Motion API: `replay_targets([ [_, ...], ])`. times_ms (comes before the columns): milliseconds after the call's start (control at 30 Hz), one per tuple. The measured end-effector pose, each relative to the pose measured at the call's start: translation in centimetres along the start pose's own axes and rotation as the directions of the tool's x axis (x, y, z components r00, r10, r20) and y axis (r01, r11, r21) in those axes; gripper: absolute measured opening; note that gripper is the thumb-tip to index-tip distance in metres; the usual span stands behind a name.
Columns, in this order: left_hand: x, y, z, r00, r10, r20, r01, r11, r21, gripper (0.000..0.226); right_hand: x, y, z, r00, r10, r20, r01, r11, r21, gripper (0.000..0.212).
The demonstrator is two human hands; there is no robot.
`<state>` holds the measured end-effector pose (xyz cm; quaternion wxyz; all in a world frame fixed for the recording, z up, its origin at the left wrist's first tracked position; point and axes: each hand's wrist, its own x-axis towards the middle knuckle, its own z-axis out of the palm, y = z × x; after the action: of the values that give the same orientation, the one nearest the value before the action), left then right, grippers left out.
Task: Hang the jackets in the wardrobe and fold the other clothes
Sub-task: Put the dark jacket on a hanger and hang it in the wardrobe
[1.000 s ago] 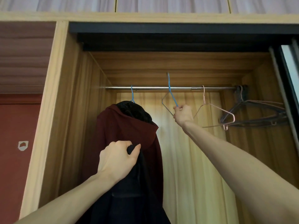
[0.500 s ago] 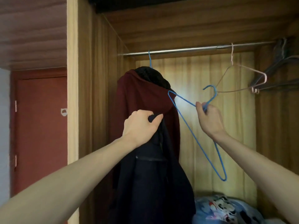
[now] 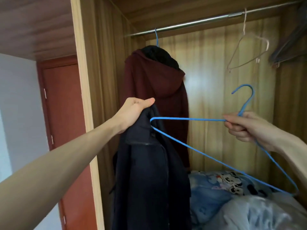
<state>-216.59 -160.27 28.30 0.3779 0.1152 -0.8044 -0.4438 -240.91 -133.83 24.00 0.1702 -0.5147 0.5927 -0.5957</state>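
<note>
**Blue hanger swung level toward the dark jacket**

Head view: since half a second ago the blue wire hanger has turned from a steep slant to lie nearly level, its left tip now just beside the collar of the dark navy zip jacket, and the camera has dipped lower into the wardrobe. The right hand has its grip clenched round the hanger's neck, just below the hook, which points up. The left hand grasps the navy jacket by its collar, fingers curled over the fabric, so the garment hangs straight down in front of the wardrobe's left side panel. Behind it a maroon hooded jacket hangs from another blue hanger on the metal wardrobe rail, near the rail's left end. Further right on the rail dangles a pale pink wire hanger, bare. On the wardrobe floor, at the right, lie a blue cartoon-print bedding bundle and a clear plastic bag.
</note>
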Motion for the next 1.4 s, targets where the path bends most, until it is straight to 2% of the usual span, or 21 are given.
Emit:
replay_targets([
  [167,-2.2,1.4,1.3,0.999,0.033,0.007,-0.033,0.994,0.104,0.056,-1.0,-1.5,2.4,0.995,0.058,0.087,-0.046,0.991,-0.125,0.04],
  [267,-3.2,1.4,1.7,0.997,0.079,-0.012,-0.074,0.968,0.24,0.061,-1.4,-1.8,4.1,0.991,0.084,0.103,-0.07,0.989,-0.133,0.036],
  [367,-4.2,1.1,2.0,0.989,0.15,-0.003,-0.138,0.917,0.374,0.065,-1.7,-2.0,6.3,0.974,0.106,0.199,-0.081,0.988,-0.129,0.033],
  [467,-5.1,0.9,2.0,0.976,0.212,0.051,-0.209,0.842,0.498,0.06,-2.2,-3.2,7.0,0.932,0.174,0.317,-0.112,0.972,-0.205,0.036],
  [567,-6.0,1.2,1.2,0.966,0.247,0.076,-0.242,0.761,0.602,0.056,-2.7,-4.6,6.1,0.903,0.234,0.36,-0.14,0.953,-0.269,0.037],
  [667,-6.8,1.6,1.3,0.956,0.28,0.087,-0.267,0.713,0.648,0.055,-3.1,-5.1,6.6,0.918,0.224,0.328,-0.138,0.955,-0.264,0.037],
  [800,-7.9,1.5,3.7,0.948,0.312,0.067,-0.26,0.631,0.731,0.055,-3.0,-4.2,10.3,0.975,0.149,0.163,-0.117,0.975,-0.187,0.034],
  [933,-8.5,0.5,4.0,0.952,0.304,0.036,-0.218,0.593,0.775,0.054,-3.4,-2.9,13.0,0.995,0.089,0.043,-0.083,0.989,-0.125,0.034],
  [1067,-8.8,-0.9,3.1,0.901,0.407,0.148,-0.355,0.499,0.791,0.045,-4.1,-1.4,14.1,0.999,0.029,-0.015,-0.03,0.999,-0.037,0.036],
  [1167,-8.7,-1.9,2.2,0.848,0.46,0.263,-0.457,0.385,0.802,0.044,-4.3,-0.6,14.5,1.0,0.012,-0.026,-0.012,1.0,0.016,0.036],
  [1267,-8.5,-2.6,1.4,0.818,0.491,0.3,-0.46,0.244,0.854,0.058,-4.4,-0.5,14.8,1.0,0.024,0.002,-0.024,0.999,0.045,0.035],
  [1333,-8.6,-2.9,1.0,0.817,0.506,0.277,-0.437,0.23,0.87,0.064,-4.4,-0.6,15.0,0.997,0.057,0.058,-0.06,0.996,0.064,0.034],
  [1400,-9.0,-3.3,0.8,0.834,0.492,0.249,-0.413,0.258,0.873,0.069,-4.4,-0.7,15.0,0.98,0.114,0.166,-0.131,0.987,0.094,0.032],
])
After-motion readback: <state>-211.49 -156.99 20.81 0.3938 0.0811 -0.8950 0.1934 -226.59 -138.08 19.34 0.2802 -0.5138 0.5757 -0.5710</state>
